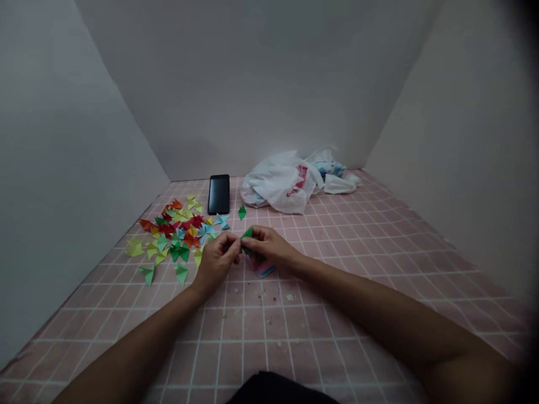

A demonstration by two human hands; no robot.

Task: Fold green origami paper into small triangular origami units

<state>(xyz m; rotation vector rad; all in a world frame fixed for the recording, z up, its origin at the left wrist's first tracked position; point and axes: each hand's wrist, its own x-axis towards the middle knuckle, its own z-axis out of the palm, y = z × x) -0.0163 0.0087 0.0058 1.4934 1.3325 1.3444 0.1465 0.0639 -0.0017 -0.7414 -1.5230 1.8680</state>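
Between my two hands is a small piece of folded green paper [248, 233]. My right hand [273, 249] pinches it between thumb and fingers. The fingers of my left hand [219, 257] are closed at the paper's left edge, with the tips pressed against it. Partly hidden under my right hand lies some pink and blue paper [268, 271]. Beyond the hands, a single green folded paper piece [242, 212] rests on the cloth. To the left, many folded paper pieces [179, 251] in red, orange, yellow, green and light blue are spread in a loose heap.
A black phone [219, 194] lies behind the coloured heap. White plastic bags [282, 182] sit crumpled against the back wall. Small pale scraps [290, 297] dot the pink checked cloth [337, 314] near me. Pale walls [252, 84] enclose the left, back and right sides.
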